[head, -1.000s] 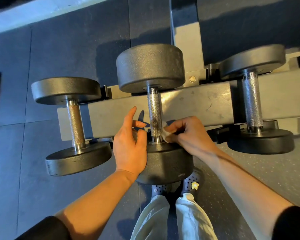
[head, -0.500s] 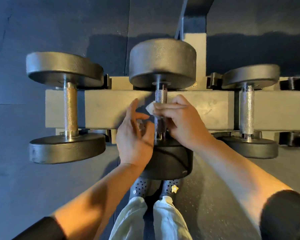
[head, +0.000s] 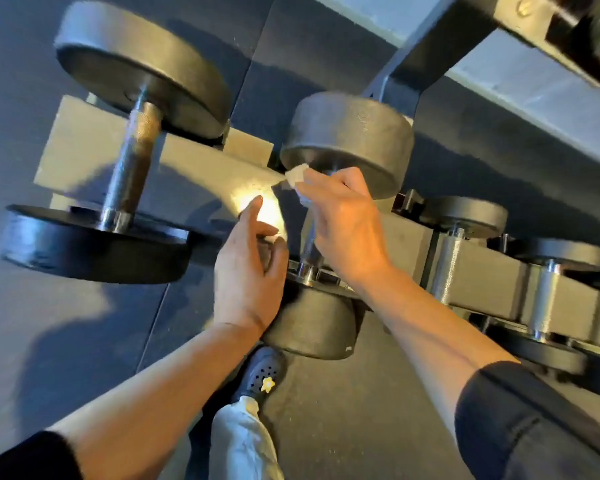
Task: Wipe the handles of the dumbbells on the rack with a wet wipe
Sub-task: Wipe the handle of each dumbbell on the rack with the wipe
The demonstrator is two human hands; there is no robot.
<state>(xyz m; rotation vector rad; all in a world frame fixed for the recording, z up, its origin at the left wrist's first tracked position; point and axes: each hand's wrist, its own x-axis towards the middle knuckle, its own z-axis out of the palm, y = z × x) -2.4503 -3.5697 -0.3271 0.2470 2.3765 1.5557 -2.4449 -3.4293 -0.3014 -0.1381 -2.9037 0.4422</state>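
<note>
Dumbbell handle (head: 310, 237) of the middle weight on the rack (head: 201, 168), right hand (head: 343, 220) curled round its upper end pinching a white wet wipe (head: 296, 176), left hand (head: 246, 268) just beside, fingers (head: 253, 216) loosely extended, holding nothing.

- My right hand (head: 343, 223) covers most of the middle handle (head: 309, 242); only a short stretch below the fingers shows.
- The wipe (head: 296, 176) is mostly tucked under my fingers; one white corner sticks out.
- I cannot tell whether my left hand (head: 248, 275) touches the handle.
- The upper rack (head: 548, 32) is cut by the top-right edge and smeared.
- The far-right dumbbells (head: 548, 299) are blurred and run off the edge.
- One shoe (head: 262, 374) shows; the near weight (head: 312, 323) hides what lies beyond it.
- Both sleeves leave the bottom edge.
</note>
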